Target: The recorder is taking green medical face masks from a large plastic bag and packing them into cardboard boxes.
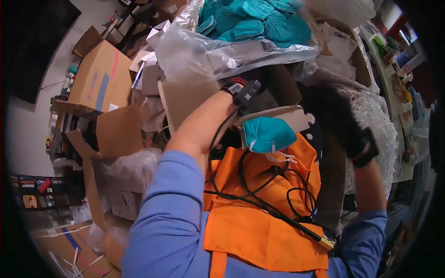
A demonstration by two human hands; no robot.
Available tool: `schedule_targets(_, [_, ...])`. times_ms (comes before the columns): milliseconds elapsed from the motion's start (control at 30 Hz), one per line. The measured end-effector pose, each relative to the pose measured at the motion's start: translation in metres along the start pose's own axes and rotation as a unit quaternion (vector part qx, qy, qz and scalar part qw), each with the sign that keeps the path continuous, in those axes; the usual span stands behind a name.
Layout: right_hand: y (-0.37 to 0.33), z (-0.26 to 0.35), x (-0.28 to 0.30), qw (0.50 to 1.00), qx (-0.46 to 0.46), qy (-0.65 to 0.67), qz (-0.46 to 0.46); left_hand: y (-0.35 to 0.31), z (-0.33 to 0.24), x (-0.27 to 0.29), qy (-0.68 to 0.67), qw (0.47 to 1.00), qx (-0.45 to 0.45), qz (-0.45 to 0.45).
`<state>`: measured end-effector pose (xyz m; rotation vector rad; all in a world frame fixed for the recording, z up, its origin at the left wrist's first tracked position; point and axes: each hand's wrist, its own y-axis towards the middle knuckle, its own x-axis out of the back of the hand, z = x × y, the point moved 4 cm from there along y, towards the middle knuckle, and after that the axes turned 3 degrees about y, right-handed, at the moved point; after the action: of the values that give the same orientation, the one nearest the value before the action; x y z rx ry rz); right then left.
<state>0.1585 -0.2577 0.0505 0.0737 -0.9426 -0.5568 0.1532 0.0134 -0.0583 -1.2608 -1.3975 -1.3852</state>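
Observation:
My left hand (265,79) reaches forward under the edge of a clear plastic bag (194,51); a small black device sits on its wrist, and its fingers are lost in dark shadow. In a black glove, my right hand (331,109) is by the right side of an open cardboard box, smeared by motion, so its fingers do not show. Heaped teal face masks (250,21) fill the plastic bag beyond my hands. A single teal face mask (269,134) with white straps lies over my orange apron (264,231), between my forearms.
A large cardboard box (102,76) stands at the left, with an open box (118,132) below it. White stringy material (371,125) is piled at the right, beside a cluttered table (394,92). Black cables (259,197) hang loosely across my apron.

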Motion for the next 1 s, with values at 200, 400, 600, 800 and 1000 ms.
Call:
schedule_targets(200, [0.009, 0.078, -0.055, 0.992, -0.029, -0.038, 0.115, 0.014, 0.012, -0.034, 0.001, 0.997, 0.057, 0.057])
schedule_targets(400, [-0.019, 0.088, -0.071, 0.991, 0.054, -0.056, 0.106, 0.017, 0.017, -0.029, -0.036, 0.997, 0.057, 0.038])
schedule_targets(600, [-0.047, 0.076, -0.107, 0.963, -0.114, 0.241, 0.052, 0.005, 0.006, -0.01, -0.121, 0.992, 0.036, -0.027])
schedule_targets(800, [-0.055, 0.061, -0.121, 0.989, -0.069, 0.123, -0.032, -0.019, -0.022, 0.036, -0.225, 0.967, -0.006, -0.119])
schedule_targets(1000, [-0.039, 0.079, -0.073, 0.99, -0.115, 0.072, -0.034, -0.04, -0.036, 0.113, -0.192, 0.966, 0.009, -0.17])
